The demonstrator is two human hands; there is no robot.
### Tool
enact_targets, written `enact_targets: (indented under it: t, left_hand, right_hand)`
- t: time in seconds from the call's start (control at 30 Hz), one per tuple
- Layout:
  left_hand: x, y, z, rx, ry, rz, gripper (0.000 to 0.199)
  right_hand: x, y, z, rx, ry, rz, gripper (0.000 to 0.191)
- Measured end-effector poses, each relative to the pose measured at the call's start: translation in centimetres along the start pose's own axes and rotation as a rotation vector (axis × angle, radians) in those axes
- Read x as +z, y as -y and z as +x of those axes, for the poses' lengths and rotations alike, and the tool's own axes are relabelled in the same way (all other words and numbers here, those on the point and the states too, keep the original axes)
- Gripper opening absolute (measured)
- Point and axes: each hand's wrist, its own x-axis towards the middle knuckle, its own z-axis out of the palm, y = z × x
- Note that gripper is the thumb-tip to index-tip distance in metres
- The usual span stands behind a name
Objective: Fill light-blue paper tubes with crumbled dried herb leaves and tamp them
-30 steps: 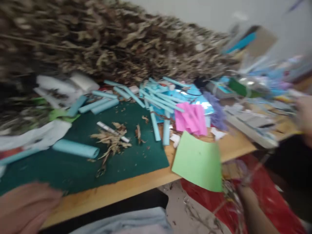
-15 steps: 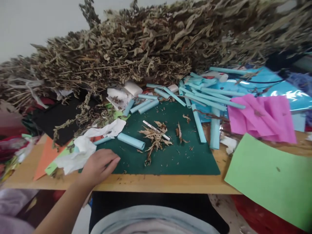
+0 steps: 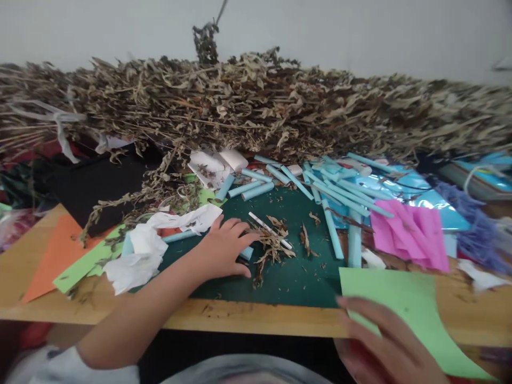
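My left hand (image 3: 226,248), open with fingers spread, reaches over a light blue paper tube (image 3: 247,254) that it mostly covers. Just right of its fingertips, dry leaf scraps (image 3: 276,250) and a thin white stick (image 3: 266,228) lie on a dark green sheet (image 3: 312,292). My right hand (image 3: 384,336) is blurred at the lower right, its fingers looking apart. It is in front of a light green paper sheet (image 3: 396,290); whether it touches the paper I cannot tell. Crumpled white tissue (image 3: 148,248) lies by my left forearm.
Bundles of dried plants (image 3: 240,112) stretch along the back. Several light blue tubes (image 3: 340,186) are heaped at the back right, beside pink crepe paper (image 3: 412,234) and shiny blue plastic (image 3: 424,197). Black (image 3: 104,186) and orange paper (image 3: 48,266) lie left. The wooden table edge (image 3: 256,319) runs in front.
My left hand has moved right and forward, its fingers spreading over the blue tube. My right hand has come into view at the lower right. The head view has shifted.
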Motion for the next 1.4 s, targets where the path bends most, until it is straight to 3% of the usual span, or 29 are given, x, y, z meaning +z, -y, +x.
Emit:
enact_targets:
  t: [0.07, 0.17, 0.23, 0.3, 0.4, 0.53, 0.8, 1.1, 1.27, 1.4]
  left_hand:
    - [0.3, 0.9, -0.3, -0.005, -0.005, -0.012, 0.058]
    - [0.5, 2.2, -1.0, -0.013, -0.043, -0.018, 0.033]
    - [0.4, 2.4, -1.4, -0.015, -0.076, -0.003, 0.020]
    - [0.5, 2.3, -1.5, -0.036, -0.099, 0.001, 0.021]
    - [0.9, 2.1, -1.5, -0.066, -0.103, -0.017, 0.030]
    - [0.9, 2.2, -1.3, -0.049, -0.141, -0.106, 0.021]
    - [0.0, 2.1, -2.3, 0.036, -0.298, -0.844, 0.029]
    - [2.3, 1.3, -1.4, -0.059, -0.401, -1.473, 0.017]
    - [2.5, 1.6, -1.5, -0.011, -0.457, -1.444, 0.017]
    - [2.9, 2.1, -1.4, 0.020, -0.600, -1.439, 0.030]
  right_hand:
    - [0.1, 1.1, 4.5, -0.084, -0.011, -0.094, 0.039]
    - [1.4, 2.4, 10.7, -0.125, 0.208, -0.251, 0.042]
    - [2.9, 2.7, 13.5, -0.091, 0.348, -0.335, 0.056]
    - [4.3, 2.6, 15.0, -0.110, 0.431, -0.368, 0.062]
    - [5.6, 1.9, 15.7, -0.158, 0.481, -0.370, 0.063]
    - [6.0, 1.0, 16.6, -0.172, 0.495, -0.371, 0.050]
    - [5.6, 0.4, 18.3, -0.145, 0.473, -0.288, 0.021]
    - [5.5, -1.2, 17.9, -0.054, 0.373, -0.028, 0.030]
    - [5.8, -1.4, 17.9, -0.023, 0.334, 0.034, 0.042]
    - [6.2, -1.2, 17.9, -0.120, 0.412, 0.003, 0.039]
